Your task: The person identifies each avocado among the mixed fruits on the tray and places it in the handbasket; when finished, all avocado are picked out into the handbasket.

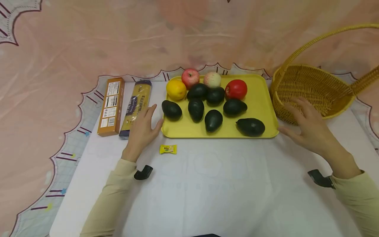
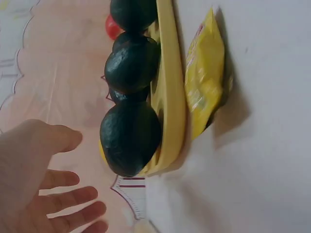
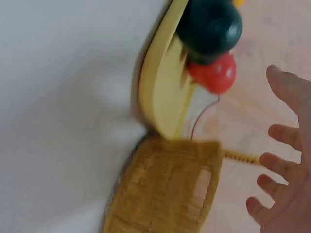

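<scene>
My left hand [image 1: 143, 129] hovers with spread fingers between the spaghetti packet [image 1: 137, 107] and the left end of a yellow tray [image 1: 257, 89]; it holds nothing. My right hand [image 1: 311, 126], fingers apart and holding nothing, is above the table at the tray's right end, in front of a wicker basket [image 1: 314, 85]. Several dark green avocados [image 1: 214, 120] lie on the tray. Behind them are a lemon [image 1: 176, 89], a red apple [image 1: 190, 77], a pale peach-like fruit [image 1: 212, 80] and a round red fruit [image 1: 236, 89]. In the left wrist view, an avocado [image 2: 130, 138] appears beside my thumb.
A brown printed box [image 1: 111, 107] lies left of the spaghetti packet. In front of the tray is a small yellow wrapped candy [image 1: 168, 149]. The basket's tall handle [image 1: 322, 38] arches up at the right. A white cloth [image 1: 207, 184] covers the table.
</scene>
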Demonstrator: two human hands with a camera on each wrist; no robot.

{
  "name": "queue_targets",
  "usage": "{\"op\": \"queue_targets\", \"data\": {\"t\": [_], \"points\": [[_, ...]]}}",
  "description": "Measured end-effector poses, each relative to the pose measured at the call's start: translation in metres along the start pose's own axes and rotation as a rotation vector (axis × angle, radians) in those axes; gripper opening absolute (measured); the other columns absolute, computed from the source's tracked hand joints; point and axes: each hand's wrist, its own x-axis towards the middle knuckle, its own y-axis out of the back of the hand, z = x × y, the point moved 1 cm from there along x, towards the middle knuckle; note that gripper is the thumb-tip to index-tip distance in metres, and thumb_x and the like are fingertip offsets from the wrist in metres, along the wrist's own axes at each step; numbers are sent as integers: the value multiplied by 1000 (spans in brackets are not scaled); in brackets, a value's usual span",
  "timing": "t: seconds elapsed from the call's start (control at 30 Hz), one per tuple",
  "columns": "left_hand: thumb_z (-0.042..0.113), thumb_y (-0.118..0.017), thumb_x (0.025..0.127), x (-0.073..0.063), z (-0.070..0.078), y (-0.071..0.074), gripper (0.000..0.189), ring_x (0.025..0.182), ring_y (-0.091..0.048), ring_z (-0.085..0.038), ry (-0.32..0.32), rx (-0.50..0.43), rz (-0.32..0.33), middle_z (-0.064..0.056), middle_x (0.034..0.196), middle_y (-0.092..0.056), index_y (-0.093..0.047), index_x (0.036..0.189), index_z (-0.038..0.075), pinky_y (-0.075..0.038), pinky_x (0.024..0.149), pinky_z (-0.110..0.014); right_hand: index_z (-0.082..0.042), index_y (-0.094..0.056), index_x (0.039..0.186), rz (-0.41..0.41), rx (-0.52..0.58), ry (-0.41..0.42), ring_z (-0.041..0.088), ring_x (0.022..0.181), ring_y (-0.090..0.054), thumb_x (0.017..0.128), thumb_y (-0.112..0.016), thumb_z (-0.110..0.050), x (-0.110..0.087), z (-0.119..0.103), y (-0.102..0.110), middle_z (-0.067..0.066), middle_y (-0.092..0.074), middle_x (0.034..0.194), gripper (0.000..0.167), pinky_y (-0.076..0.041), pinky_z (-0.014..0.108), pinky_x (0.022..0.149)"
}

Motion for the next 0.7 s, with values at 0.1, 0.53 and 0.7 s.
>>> {"op": "queue_targets", "data": {"t": [0.1,0.53,0.7], "points": [[31,-57,91,-4,2,-8,59,112,-54,-33,10,-99,3,-18,127,-53,-41,141,6,-46,88,-49,-6,-45,137,14,61,54,41,134,-30,72,-79,-21,2,-10,-9,21,-35,143,75,-27,59,105],[33,-53,93,-4,-5,-33,55,93,-55,-26,181,-223,-208,-13,112,-55,-45,138,2,-45,77,-38,-11,-42,139,-174,235,-47,32,124,-44,81,-72,-30,10,-30,-53,11,-40,139,68,-38,56,97],[26,-54,92,-1,-12,-37,46,82,-51,-22,196,-235,-197,-11,97,-55,-51,132,3,-37,67,-30,-13,-45,136,-179,261,-45,30,122,-46,81,-73,-27,19,-36,-62,10,-46,133,64,-38,53,98]]}}
